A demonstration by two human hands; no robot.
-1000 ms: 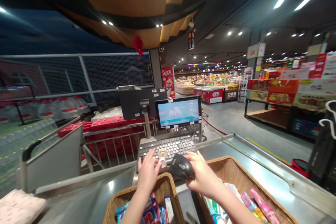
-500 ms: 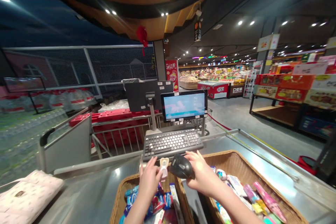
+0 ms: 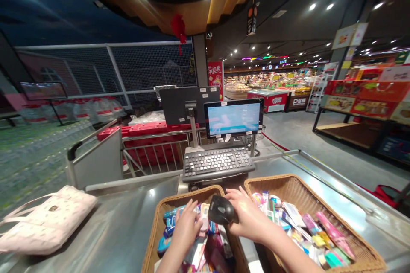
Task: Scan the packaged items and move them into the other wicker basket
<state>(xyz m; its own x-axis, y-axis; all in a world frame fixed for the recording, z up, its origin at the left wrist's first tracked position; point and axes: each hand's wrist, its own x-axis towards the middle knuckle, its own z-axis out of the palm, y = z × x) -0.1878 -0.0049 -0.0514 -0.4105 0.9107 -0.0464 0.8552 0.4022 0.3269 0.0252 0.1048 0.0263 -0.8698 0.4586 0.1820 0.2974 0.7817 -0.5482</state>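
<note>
Two grips are closed. The left hand point(image 3: 187, 230) pinches a small white-and-pink packet point(image 3: 204, 221) above the left woven wicker basket point(image 3: 156, 222); the right hand point(image 3: 248, 218) clasps a black handheld scanner point(image 3: 221, 210) just beside it.

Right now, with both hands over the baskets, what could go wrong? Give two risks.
1. The scanner in the right hand sits above the packed left basket, so it might read a neighbouring packet rather than the small packet in the left hand.
2. The pink handbag lies on the counter, far from both hands; it could be overlooked.
</note>
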